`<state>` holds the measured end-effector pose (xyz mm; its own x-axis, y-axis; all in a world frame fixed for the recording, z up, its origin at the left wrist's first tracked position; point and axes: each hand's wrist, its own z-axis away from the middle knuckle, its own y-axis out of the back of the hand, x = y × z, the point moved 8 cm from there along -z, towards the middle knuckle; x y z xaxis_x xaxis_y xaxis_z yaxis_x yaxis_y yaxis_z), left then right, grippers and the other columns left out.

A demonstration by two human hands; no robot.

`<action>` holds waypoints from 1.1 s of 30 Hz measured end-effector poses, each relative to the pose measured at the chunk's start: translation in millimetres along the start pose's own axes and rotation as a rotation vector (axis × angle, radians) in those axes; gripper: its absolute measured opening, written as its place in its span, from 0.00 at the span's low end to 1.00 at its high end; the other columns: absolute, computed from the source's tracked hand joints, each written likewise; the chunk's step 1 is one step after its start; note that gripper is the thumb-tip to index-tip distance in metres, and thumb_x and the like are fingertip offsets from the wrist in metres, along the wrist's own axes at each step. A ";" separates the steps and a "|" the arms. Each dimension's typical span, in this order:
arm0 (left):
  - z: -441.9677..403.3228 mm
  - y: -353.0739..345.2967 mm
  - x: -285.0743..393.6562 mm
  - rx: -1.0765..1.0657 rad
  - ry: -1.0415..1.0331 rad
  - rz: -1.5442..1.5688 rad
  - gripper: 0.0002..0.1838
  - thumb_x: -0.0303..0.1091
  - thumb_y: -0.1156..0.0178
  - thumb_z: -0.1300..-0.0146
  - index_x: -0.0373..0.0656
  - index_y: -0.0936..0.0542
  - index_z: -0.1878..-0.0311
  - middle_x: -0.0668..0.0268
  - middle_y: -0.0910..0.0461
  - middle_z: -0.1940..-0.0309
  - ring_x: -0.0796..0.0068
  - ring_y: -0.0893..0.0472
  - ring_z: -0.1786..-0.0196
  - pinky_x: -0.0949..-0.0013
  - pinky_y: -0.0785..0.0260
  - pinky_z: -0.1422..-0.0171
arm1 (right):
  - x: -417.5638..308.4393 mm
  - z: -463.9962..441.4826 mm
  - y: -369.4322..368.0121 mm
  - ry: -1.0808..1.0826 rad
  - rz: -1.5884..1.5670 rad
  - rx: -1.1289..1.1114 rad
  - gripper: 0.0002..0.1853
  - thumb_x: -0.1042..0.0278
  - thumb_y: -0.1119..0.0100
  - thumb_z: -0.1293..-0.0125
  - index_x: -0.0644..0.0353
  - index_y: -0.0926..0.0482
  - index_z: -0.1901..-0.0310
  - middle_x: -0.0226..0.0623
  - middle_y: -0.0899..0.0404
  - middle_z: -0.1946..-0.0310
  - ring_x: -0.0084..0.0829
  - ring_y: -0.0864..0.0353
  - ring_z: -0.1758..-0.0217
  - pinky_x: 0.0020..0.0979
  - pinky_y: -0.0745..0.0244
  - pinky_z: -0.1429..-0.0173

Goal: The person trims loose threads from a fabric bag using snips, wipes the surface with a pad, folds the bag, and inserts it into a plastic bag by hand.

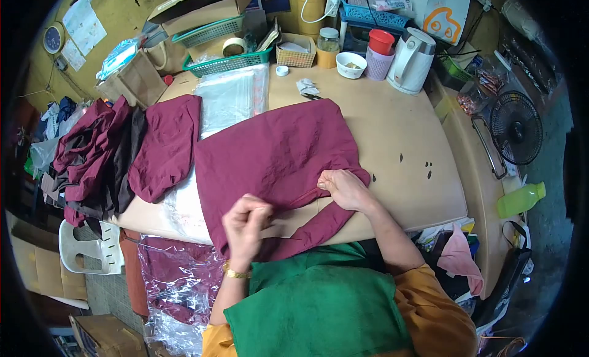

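Observation:
A maroon garment [276, 148] lies spread on the tan table, with an opening along its near side where the tabletop shows through. Fingers pinched, my right hand [343, 188] rests on the garment's right part, closed on its fabric at the edge of that opening. My left hand [246, 225], slightly blurred, is curled closed above the near left part of the garment; whatever its fingers hold, if anything, is hidden. A second maroon piece [169, 145] lies folded to the left, beside a heap of maroon and black clothes [95, 151].
Clear plastic bags [233, 93] lie behind the garment. At the back stand a green basket [230, 63], a white bowl [351, 65] and a white kettle [412, 61]. A black fan [516, 127] is at right, a white plastic stool [92, 249] at lower left.

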<state>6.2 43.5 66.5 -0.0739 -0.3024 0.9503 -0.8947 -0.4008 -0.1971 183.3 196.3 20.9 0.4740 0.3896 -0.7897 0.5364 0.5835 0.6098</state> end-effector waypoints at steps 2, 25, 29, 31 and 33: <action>3.4 14.6 -4.1 -0.125 0.052 0.417 0.13 0.24 0.42 0.33 0.40 0.23 0.76 0.68 0.24 0.79 0.84 0.29 0.80 0.79 0.41 0.78 | -1.3 -2.5 0.3 0.009 -0.005 0.004 0.10 0.68 0.48 0.30 0.68 0.25 0.65 0.47 0.23 0.74 0.41 0.23 0.69 0.39 0.29 0.60; -3.8 -39.3 -29.7 -0.179 -0.182 -0.528 0.02 0.20 0.38 0.39 0.34 0.22 0.66 0.57 0.14 0.60 0.66 0.14 0.58 0.68 0.23 0.53 | -26.3 -17.2 -17.2 0.101 0.179 -0.190 0.10 0.66 0.42 0.32 0.66 0.21 0.65 0.40 0.19 0.72 0.31 0.19 0.70 0.36 0.26 0.63; -8.3 -30.8 -77.7 -0.212 0.224 -0.050 0.05 0.26 0.44 0.29 0.35 0.25 0.63 0.56 0.14 0.60 0.71 0.15 0.58 0.71 0.22 0.51 | -66.3 -14.6 37.4 0.141 -0.547 -0.082 0.05 0.74 0.46 0.29 0.62 0.21 0.63 0.32 0.17 0.68 0.21 0.17 0.67 0.22 0.24 0.64; -15.0 -20.9 -86.5 -0.125 0.363 0.228 0.08 0.31 0.45 0.27 0.37 0.25 0.62 0.57 0.15 0.62 0.73 0.15 0.60 0.70 0.19 0.49 | -32.6 -55.5 91.9 0.180 -0.433 0.342 0.06 0.76 0.51 0.27 0.64 0.22 0.58 0.33 0.19 0.68 0.20 0.18 0.67 0.21 0.25 0.65; -22.8 -15.6 -92.7 -0.107 0.378 0.390 0.08 0.31 0.44 0.27 0.39 0.24 0.63 0.58 0.15 0.64 0.73 0.15 0.60 0.70 0.19 0.49 | 3.5 -102.8 115.1 0.247 0.021 0.626 0.09 0.77 0.50 0.30 0.65 0.22 0.53 0.43 0.19 0.58 0.32 0.18 0.60 0.32 0.23 0.57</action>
<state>17.0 97.5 -13.0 -0.5443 -0.0713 0.8359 -0.8075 -0.2255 -0.5450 174.9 338.1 81.4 0.3548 0.5915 -0.7241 0.8679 0.0797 0.4903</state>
